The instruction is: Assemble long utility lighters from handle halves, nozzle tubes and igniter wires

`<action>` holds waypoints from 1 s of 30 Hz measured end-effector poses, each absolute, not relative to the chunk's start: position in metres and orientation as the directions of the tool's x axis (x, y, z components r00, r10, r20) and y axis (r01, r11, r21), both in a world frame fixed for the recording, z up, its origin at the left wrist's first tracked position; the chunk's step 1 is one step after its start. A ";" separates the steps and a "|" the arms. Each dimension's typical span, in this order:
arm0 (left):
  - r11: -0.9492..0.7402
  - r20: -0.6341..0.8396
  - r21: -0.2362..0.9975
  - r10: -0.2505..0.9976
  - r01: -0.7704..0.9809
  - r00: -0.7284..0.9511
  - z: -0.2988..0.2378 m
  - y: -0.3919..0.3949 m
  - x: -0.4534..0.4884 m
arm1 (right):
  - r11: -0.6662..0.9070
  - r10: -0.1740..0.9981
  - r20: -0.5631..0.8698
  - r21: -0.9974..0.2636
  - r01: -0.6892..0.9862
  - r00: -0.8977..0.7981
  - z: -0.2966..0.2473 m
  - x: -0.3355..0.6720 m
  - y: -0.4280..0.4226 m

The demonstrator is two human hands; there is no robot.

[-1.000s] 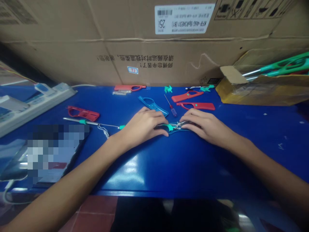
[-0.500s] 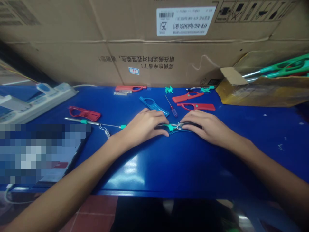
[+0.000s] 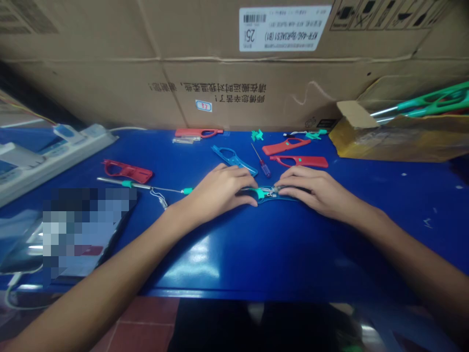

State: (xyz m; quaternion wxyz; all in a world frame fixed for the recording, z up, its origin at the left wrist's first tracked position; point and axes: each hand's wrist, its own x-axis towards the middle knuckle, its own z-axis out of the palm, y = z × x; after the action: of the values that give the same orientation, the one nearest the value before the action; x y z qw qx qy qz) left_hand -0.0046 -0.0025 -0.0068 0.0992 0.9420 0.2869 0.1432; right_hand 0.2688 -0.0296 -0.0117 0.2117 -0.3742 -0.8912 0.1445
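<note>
On the blue table, a half-assembled blue lighter (image 3: 266, 199) with a long nozzle lies between my hands, its wires and innards exposed. My left hand (image 3: 223, 190) grips its green trigger end, fingers curled over the top and thumb in front. From behind that hand a thin metal rod (image 3: 166, 190) with a green collar runs left. My right hand (image 3: 311, 188) pinches the lighter's other end, where thumb and fingertips hide much of the shell. Just left of the rod rests a metal tube (image 3: 113, 181) with a green ring, white wires hanging near it.
Behind my hands lie a blue shell half (image 3: 234, 159), a purple-handled screwdriver (image 3: 265, 168) and red shell halves (image 3: 298, 161). A red shell (image 3: 128, 171) lies left. A cardboard box (image 3: 395, 144) of green lighters stands right, a power strip (image 3: 58, 159) left. A large carton (image 3: 120, 93) blocks the back.
Both hands keep their hold on the lighter, almost still. The right fingers have shifted very slightly, and the whole view has moved a little.
</note>
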 end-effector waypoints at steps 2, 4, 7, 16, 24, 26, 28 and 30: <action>-0.811 0.206 0.276 0.574 0.515 0.793 -0.006 -0.003 -0.004 | 0.690 0.718 0.284 -0.416 0.593 -0.635 -0.011 0.269 -0.029; -0.808 0.198 0.283 0.577 0.517 0.792 -0.006 -0.003 -0.004 | 0.701 0.707 0.296 -0.411 0.583 -0.642 -0.011 0.268 -0.029; -0.805 0.198 0.287 0.580 0.520 0.790 -0.006 -0.003 -0.004 | 0.688 0.721 0.301 -0.420 0.592 -0.624 -0.011 0.267 -0.031; -0.809 0.209 0.304 0.572 0.503 0.793 -0.007 -0.001 -0.004 | 0.633 0.752 0.289 -0.564 0.529 -0.592 -0.012 0.258 -0.039; -0.807 0.209 0.311 0.573 0.502 0.792 -0.006 -0.002 -0.005 | 0.632 0.760 0.354 -0.596 0.495 -0.545 -0.017 0.252 -0.035; -0.808 0.214 0.310 0.573 0.501 0.791 -0.006 -0.002 -0.004 | 0.635 0.759 0.368 -0.601 0.486 -0.536 -0.018 0.250 -0.035; -0.808 0.215 0.310 0.573 0.501 0.791 -0.006 -0.002 -0.004 | 0.620 0.772 0.367 -0.614 0.488 -0.519 -0.019 0.249 -0.035; -0.805 0.211 0.311 0.577 0.506 0.789 -0.006 -0.002 -0.004 | 0.600 0.790 0.360 -0.624 0.502 -0.497 -0.020 0.249 -0.035</action>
State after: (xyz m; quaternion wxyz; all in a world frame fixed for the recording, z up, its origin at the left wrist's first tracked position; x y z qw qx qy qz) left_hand -0.0038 -0.0024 -0.0059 0.1201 0.9381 0.2886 0.1493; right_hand 0.2491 -0.0353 -0.0196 0.3197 -0.3866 -0.8352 0.2253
